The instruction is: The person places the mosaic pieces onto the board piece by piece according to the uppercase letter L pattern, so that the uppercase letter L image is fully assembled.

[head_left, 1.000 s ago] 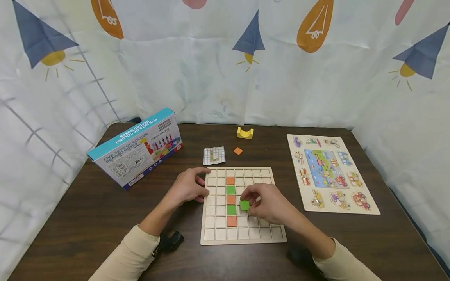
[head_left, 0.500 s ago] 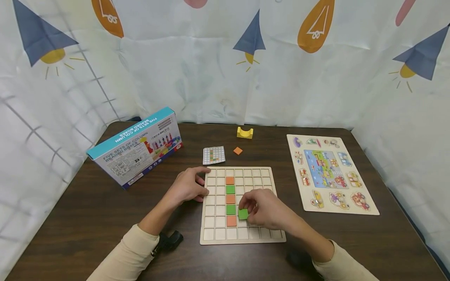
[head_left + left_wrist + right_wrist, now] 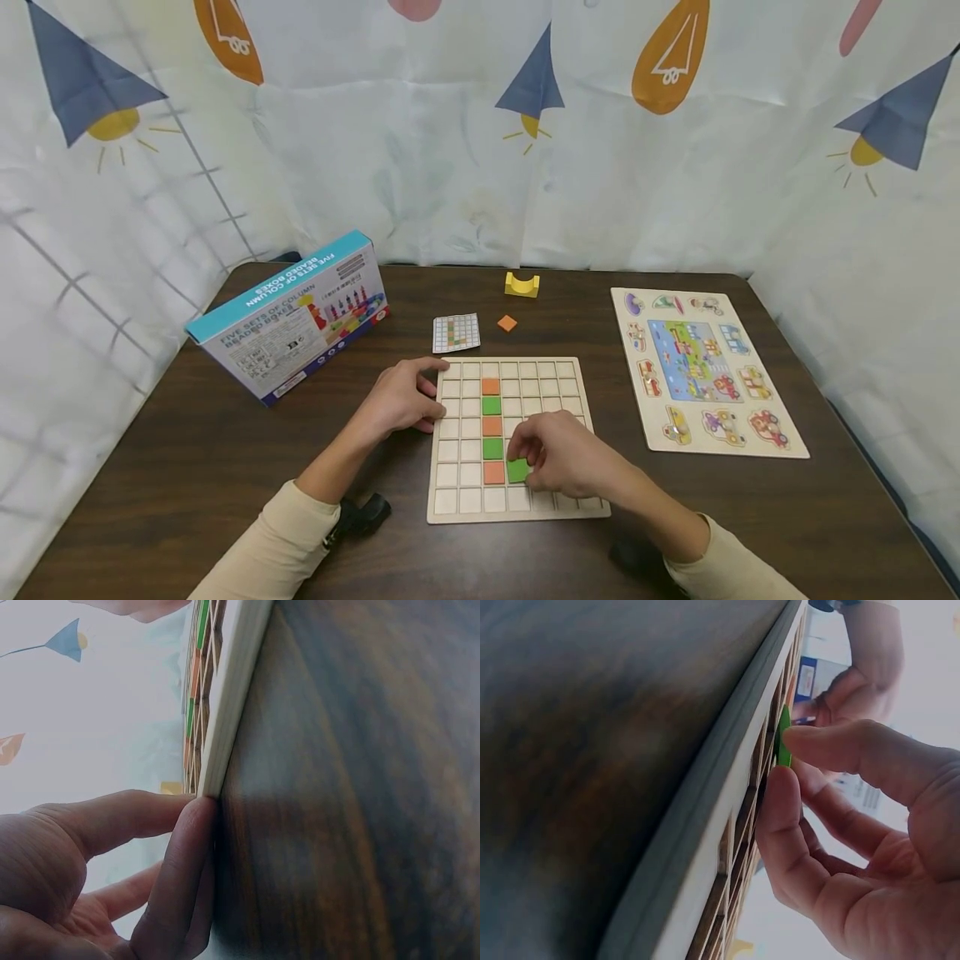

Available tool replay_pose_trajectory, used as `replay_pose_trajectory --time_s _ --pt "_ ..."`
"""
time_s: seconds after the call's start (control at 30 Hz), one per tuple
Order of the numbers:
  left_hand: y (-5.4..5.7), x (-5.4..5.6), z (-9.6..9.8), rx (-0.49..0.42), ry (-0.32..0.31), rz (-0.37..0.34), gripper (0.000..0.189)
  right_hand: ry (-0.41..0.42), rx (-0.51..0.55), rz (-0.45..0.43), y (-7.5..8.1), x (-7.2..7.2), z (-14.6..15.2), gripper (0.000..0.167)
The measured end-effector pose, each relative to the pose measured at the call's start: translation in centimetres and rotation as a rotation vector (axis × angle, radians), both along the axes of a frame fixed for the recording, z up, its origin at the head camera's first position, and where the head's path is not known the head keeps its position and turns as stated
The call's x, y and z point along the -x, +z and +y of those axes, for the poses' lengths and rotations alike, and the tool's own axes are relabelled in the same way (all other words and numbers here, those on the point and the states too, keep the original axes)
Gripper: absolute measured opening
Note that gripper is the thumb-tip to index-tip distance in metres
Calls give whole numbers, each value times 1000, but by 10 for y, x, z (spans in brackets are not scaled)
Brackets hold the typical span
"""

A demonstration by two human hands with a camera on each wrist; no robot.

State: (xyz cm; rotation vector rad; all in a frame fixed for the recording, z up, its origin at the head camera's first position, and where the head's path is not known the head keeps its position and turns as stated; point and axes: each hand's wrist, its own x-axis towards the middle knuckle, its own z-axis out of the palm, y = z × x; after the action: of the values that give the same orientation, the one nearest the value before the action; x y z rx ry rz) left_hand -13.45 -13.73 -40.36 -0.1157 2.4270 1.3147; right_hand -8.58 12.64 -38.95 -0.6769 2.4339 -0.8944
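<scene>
On the table lies a pale wooden grid board [image 3: 450, 498], with a column of alternating orange and green square tiles [image 3: 492, 427] in it. My left hand [image 3: 405, 397] touches the board's left side, with one fingertip near the far corner and the thumb lower down. The left wrist view shows its fingertips against the board's edge. Between thumb and fingertips my right hand [image 3: 566, 454] pinches a green tile [image 3: 517, 471], just right of the lowest orange one. From the right wrist view, that green tile [image 3: 784, 739] appears tilted at the grid surface.
Beyond the board are a small card with a printed grid [image 3: 456, 332], a loose orange tile [image 3: 507, 323] and a yellow arched block [image 3: 522, 285]. A cardboard box [image 3: 300, 321] stands at left. A wooden picture puzzle [image 3: 645, 425] lies at right.
My right hand has moved nearer and down with the green tile, bringing it from beside the lower green tile to beside the lowest orange one. The left hand has stayed at the board's edge.
</scene>
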Motion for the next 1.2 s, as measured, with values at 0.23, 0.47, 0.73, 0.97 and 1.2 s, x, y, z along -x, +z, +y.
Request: replay_pose_trajectory --time_s 0.23,0.47,0.73,0.97,1.2 --pt "-1 0 0 0 5 1 70 24 -1 37 -3 0 -1 28" --pt "-1 -1 -2 2 1 1 70 25 0 21 -3 2 -2 30" --pt "2 0 -1 7 -5 3 70 31 6 39 -2 2 -1 32" --pt "1 0 -1 0 -6 0 70 28 28 9 -1 2 0 32" --pt "0 -1 0 -13 -5 3 70 16 91 53 1 7 5 28"
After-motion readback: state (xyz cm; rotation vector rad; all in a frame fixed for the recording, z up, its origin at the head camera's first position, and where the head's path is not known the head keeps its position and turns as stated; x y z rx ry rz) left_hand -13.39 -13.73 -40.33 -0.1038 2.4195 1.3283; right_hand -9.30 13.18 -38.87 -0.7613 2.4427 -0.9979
